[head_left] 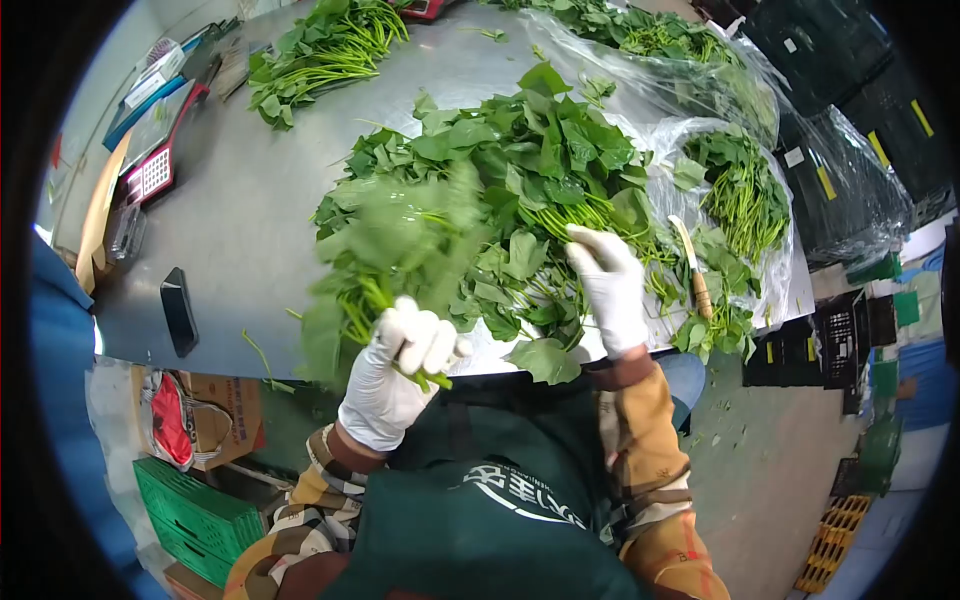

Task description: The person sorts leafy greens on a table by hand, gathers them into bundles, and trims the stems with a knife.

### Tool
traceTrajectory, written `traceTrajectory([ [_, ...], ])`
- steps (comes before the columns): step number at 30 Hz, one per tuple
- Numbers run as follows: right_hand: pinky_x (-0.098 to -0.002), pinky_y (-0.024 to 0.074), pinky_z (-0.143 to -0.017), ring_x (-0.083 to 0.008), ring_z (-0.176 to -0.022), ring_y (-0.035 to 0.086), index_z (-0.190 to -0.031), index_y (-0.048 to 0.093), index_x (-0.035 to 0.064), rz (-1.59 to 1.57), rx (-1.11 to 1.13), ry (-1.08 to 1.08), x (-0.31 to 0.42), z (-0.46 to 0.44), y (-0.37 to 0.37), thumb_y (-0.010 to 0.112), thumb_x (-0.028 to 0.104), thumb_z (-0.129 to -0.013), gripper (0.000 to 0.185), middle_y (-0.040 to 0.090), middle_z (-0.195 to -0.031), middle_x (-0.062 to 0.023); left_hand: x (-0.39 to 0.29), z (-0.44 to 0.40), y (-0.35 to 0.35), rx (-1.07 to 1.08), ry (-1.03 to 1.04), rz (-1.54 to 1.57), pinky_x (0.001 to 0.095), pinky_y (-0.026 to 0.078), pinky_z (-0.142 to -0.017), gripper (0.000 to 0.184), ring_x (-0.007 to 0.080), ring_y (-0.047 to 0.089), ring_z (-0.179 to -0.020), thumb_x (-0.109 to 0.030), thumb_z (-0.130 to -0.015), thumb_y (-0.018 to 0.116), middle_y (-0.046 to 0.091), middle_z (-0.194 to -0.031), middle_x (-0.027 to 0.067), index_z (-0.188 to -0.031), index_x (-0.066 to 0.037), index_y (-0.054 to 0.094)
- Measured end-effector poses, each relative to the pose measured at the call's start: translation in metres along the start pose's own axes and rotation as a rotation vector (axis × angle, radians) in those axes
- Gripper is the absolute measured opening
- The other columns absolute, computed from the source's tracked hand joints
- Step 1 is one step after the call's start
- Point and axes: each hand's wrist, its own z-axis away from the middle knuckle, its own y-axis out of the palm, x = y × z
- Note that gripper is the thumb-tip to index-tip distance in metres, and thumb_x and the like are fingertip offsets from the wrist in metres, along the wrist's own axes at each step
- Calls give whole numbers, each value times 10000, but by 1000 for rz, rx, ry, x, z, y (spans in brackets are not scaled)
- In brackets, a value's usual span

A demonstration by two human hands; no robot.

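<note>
My left hand, in a white glove, is closed around the stems of a bunch of leafy greens. The bunch's leaves are blurred by motion, and stem ends poke out below the fist. My right hand, also gloved, is at the near right side of a large pile of leafy greens. Its thumb and forefinger are a little apart beside a cluster of green stems, with nothing visibly held. To the right of this hand lies a knife with a wooden handle, on leaves and plastic.
Bundled greens lie on clear plastic at the right; another bundle is at the far left. A phone and a red-edged scale rest on the metal table. Green crates stand below left, dark crates at right.
</note>
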Motion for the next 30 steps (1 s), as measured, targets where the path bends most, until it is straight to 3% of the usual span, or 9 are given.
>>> traceTrajectory([
  [2,-348,483,-684,-234,-780,615,-1029,671,118,681,-23,-252,-6,-10,19,730,157,-737,300,633,-913,-102,-3,1,0,-7,-70,-94,389,434,-862,314,120,442,-630,-330,-936,573,387,-591,-44,-733,-129,443],
  [5,-400,467,-682,-276,-763,587,-1009,668,159,891,158,-84,-34,-24,25,718,185,-722,293,618,-937,-83,-4,6,-6,-61,-41,-140,390,443,-851,301,135,471,-649,-292,-951,553,420,-594,-34,-720,-128,450],
  [9,-379,500,-667,-259,-694,636,-958,701,112,487,18,-115,-39,-39,5,717,159,-749,215,666,-811,-122,-6,14,-17,-154,-14,-167,374,448,-843,293,138,454,-638,-267,-966,523,404,-604,-25,-724,-123,440],
  [10,-299,477,-593,-155,-605,597,-1012,694,57,35,165,227,-35,-45,-3,710,162,-802,235,694,-839,-100,-5,15,-19,-172,-12,-163,371,448,-841,291,137,450,-636,-264,-969,517,401,-607,-23,-728,-122,438],
  [13,-180,401,-550,-53,-592,544,-1004,676,-18,-438,137,504,14,-51,-26,654,202,-889,250,701,-856,-41,-4,14,-20,-239,-16,-143,364,451,-833,268,138,440,-631,-240,-976,499,396,-613,-19,-745,-120,435],
  [18,-210,435,-623,-46,-681,551,-990,674,-5,-48,516,526,-13,-28,-29,618,223,-923,245,693,-865,-30,-4,9,-19,-245,-19,-138,365,447,-829,225,139,435,-631,-209,-977,490,398,-616,-17,-780,-107,455],
  [26,-252,465,-837,-99,-861,609,-1082,658,-44,-897,45,575,28,-5,-44,588,191,-938,284,695,-972,-63,-6,10,-25,-298,15,-35,362,444,-826,169,145,450,-640,-201,-982,488,415,-628,-12,-862,-85,517],
  [28,-257,469,-830,-115,-863,616,-1071,662,-51,-359,271,452,7,1,-53,577,181,-943,278,699,-951,-68,-8,9,-23,-311,12,-17,362,445,-824,155,148,459,-649,-200,-985,486,427,-633,-10,-928,-74,555],
  [30,-264,474,-815,-123,-855,618,-1076,661,-46,-427,129,455,8,7,-55,572,164,-944,263,699,-948,-79,-7,9,-22,-307,-8,-30,370,453,-830,166,159,500,-680,-204,-986,485,482,-656,-2,-991,-63,572],
])
